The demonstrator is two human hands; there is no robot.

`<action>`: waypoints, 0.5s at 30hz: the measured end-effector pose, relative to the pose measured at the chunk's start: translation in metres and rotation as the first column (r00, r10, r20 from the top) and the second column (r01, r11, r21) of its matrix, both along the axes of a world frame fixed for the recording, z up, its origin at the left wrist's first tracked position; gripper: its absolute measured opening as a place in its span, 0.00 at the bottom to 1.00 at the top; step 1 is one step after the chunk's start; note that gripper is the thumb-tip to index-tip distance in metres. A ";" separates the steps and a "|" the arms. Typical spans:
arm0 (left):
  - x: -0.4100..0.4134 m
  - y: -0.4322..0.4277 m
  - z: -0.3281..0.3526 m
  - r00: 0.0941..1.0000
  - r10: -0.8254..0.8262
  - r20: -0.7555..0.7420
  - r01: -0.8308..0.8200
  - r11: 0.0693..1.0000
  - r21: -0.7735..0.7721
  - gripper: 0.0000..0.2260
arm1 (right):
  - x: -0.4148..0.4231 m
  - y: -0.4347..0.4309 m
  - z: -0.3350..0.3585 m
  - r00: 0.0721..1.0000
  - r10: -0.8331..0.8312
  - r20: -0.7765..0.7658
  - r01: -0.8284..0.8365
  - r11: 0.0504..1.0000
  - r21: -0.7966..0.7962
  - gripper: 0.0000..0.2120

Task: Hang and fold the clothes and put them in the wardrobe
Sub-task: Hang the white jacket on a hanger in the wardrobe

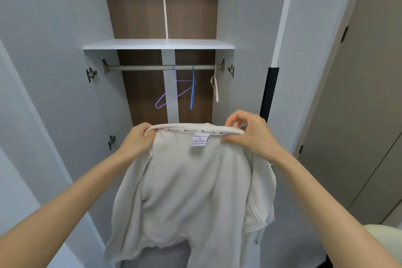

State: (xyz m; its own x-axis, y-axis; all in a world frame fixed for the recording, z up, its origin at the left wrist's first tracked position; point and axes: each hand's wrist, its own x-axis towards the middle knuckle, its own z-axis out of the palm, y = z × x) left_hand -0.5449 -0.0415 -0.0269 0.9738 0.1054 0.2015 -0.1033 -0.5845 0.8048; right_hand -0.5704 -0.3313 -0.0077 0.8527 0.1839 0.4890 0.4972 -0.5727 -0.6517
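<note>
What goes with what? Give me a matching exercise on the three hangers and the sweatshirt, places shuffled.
1 purple hanger
2 blue hanger
3 cream hanger
4 sweatshirt

a held at the collar by left hand and right hand
b nearest the rail's right end
c tilted, leftmost on the rail
d edge-on, between two hangers

Pairs: 1-c, 2-d, 3-b, 4-a.

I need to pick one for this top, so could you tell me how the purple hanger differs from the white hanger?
The purple hanger is thin wire; the white hanger looks thicker. The purple hanger shows its tilted triangle; the white hanger hangs edge-on. The purple hanger sits mid-rail, the white hanger at the right end. Both hang bare on the rail.
</note>
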 end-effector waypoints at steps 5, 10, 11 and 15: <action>-0.013 0.010 0.011 0.992 -0.090 0.086 0.073 0.979 0.191 0.07 | 0.017 -0.007 -0.043 0.992 -0.113 -0.054 0.085 0.924 -0.372 0.15; -0.029 0.015 0.016 0.769 -0.346 0.537 -0.286 0.565 0.774 0.08 | 0.019 -0.017 -0.050 0.979 -0.163 0.120 0.200 0.873 -0.445 0.19; -0.031 0.015 0.017 0.740 -0.346 0.577 -0.334 0.556 0.761 0.11 | 0.019 -0.019 -0.049 0.961 -0.203 0.189 0.269 0.844 -0.465 0.19; -0.029 0.028 0.018 0.804 -0.154 0.574 -0.364 0.636 0.680 0.14 | 0.018 -0.034 -0.056 0.924 -0.351 0.151 0.372 0.738 -0.564 0.13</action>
State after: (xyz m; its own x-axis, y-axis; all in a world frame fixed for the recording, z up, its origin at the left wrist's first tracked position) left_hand -0.5743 -0.0138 -0.0093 0.6499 -0.2356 0.7226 -0.2492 -0.9642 -0.0903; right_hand -0.5522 -0.3654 -0.0632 0.8988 0.1185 0.4221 0.1901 -0.9729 -0.1315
